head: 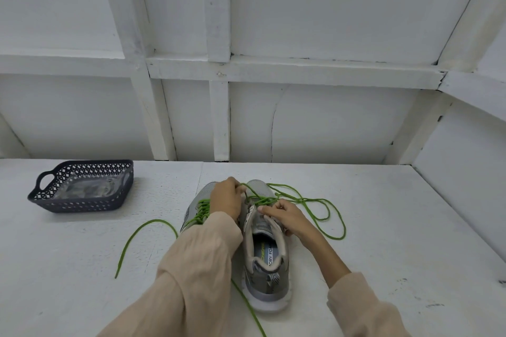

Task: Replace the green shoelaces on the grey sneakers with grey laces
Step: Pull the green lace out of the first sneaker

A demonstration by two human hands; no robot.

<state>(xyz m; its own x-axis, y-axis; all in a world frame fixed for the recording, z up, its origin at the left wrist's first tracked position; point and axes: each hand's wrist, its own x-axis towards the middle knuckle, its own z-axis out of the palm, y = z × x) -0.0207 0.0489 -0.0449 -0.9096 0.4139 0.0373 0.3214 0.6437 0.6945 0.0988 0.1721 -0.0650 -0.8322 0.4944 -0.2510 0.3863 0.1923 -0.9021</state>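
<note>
green lace (261,201) pinched in left hand (226,198)

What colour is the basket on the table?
The basket is dark blue-grey with small diamond-shaped holes, seen in the head view.

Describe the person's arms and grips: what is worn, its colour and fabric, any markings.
Both arms wear long, loose sleeves of pale beige, finely crinkled cloth, plain and without markings. The left sleeve reaches the wrist; the right sleeve ends partway up the forearm. The left grip and right grip are bare: no gloves, and no ring, watch or bracelet shows.
</note>
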